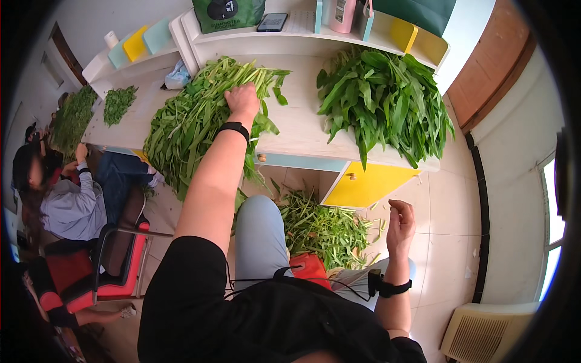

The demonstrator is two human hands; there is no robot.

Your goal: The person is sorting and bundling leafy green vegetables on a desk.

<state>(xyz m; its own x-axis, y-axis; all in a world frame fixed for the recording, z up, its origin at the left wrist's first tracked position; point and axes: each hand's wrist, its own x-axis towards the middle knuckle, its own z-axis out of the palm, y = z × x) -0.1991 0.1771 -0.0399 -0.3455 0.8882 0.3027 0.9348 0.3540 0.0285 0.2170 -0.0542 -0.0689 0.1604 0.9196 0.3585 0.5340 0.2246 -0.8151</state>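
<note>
My left hand [243, 100] reaches onto a large heap of leafy greens with long stems [195, 118] on the desk's left part. Its fingers are curled down at the stems; whether they grip one cannot be made out. My right hand [401, 222] is raised over the floor beside my knee, fingers bent, with nothing seen in it. A second bunch of broad-leaved greens [381, 100] lies on the desk at the right, its leaves hanging over the front edge. Cut stems and leaves [322, 231] are piled on the floor between my legs.
The desk [299, 113] has a raised shelf with a phone [272, 22], a green bag [227, 16] and a pink bottle [341, 16]. Below is a yellow cabinet door [363, 185]. At left, a seated person [75, 204] handles greens near a red and black chair [104, 272].
</note>
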